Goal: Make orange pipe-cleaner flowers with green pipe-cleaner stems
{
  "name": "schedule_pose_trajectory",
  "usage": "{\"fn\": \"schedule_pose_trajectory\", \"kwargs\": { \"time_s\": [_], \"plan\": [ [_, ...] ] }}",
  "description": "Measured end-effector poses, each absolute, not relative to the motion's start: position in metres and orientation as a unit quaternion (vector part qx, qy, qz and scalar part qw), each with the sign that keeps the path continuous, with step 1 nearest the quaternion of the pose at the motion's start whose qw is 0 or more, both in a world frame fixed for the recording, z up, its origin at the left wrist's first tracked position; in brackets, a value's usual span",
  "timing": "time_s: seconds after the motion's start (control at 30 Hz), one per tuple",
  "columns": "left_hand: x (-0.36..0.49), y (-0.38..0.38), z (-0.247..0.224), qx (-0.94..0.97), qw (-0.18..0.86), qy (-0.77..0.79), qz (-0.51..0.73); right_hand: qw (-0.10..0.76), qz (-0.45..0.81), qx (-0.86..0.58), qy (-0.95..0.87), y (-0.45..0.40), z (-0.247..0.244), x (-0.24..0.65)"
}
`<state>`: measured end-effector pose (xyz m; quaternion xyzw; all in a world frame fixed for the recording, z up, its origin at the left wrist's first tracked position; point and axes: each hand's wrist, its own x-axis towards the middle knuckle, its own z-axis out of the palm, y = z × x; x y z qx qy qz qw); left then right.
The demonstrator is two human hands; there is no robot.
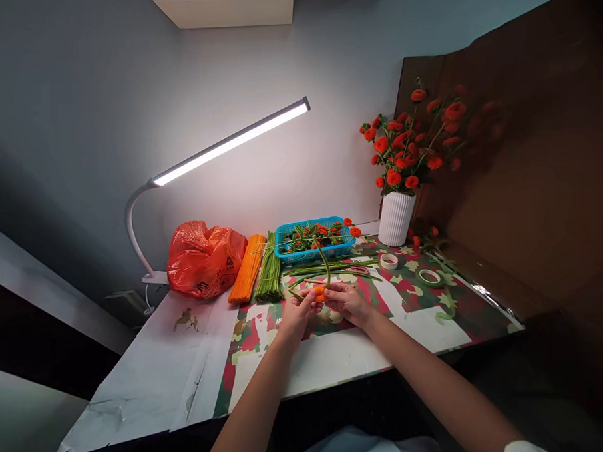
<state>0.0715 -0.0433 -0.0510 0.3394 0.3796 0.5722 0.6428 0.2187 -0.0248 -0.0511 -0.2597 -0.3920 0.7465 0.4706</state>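
Between my two hands, above the table's front part, is a small orange fuzzy flower (320,293). My left hand (299,315) pinches it from the left. From the other side, the fingers of my right hand (353,306) are closed on it. A bent green fuzzy stem (326,261) rises from beside the flower and curves to the upper left. Just beyond my hands lie several loose green pipe cleaners (333,268). The fingertips partly cover the flower, so how stem and flower join cannot be made out.
Behind stands a blue basket (313,255) of small flowers. Left are green (268,274) and orange pipe-cleaner bundles (247,271), a red bag (203,263) and a lit lamp (232,141). Right are tape rolls (389,261) and a white vase (397,219) of red-orange flowers.
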Motion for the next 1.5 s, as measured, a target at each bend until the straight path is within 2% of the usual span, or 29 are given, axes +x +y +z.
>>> {"fn": "schedule_pose_trajectory", "kwargs": {
  "time_s": [0.2,0.37,0.53,0.7,0.87,1.17,1.5],
  "plan": [
    [0.072,-0.042,-0.054,0.304,0.671,0.377,0.561,0.477,0.744,-0.276,-0.377,-0.026,-0.049,0.218],
    [0.070,-0.043,-0.054,0.340,0.652,0.360,0.574,0.582,0.587,-0.363,-0.430,-0.028,-0.053,0.210],
    [0.072,-0.047,-0.051,0.374,0.621,0.368,0.582,0.601,0.451,-0.404,-0.522,-0.032,-0.053,0.206],
    [0.073,-0.051,-0.046,0.429,0.574,0.407,0.567,0.611,0.378,-0.408,-0.563,-0.035,-0.053,0.207],
    [0.071,-0.051,-0.049,0.458,0.538,0.411,0.577,0.597,0.367,-0.390,-0.597,-0.035,-0.052,0.208],
    [0.068,-0.049,-0.055,0.452,0.566,0.379,0.576,0.564,0.365,-0.367,-0.644,-0.035,-0.050,0.212],
    [0.070,-0.044,-0.051,0.362,0.597,0.412,0.586,0.571,0.509,-0.378,-0.522,-0.028,-0.052,0.209]
  ]
}}
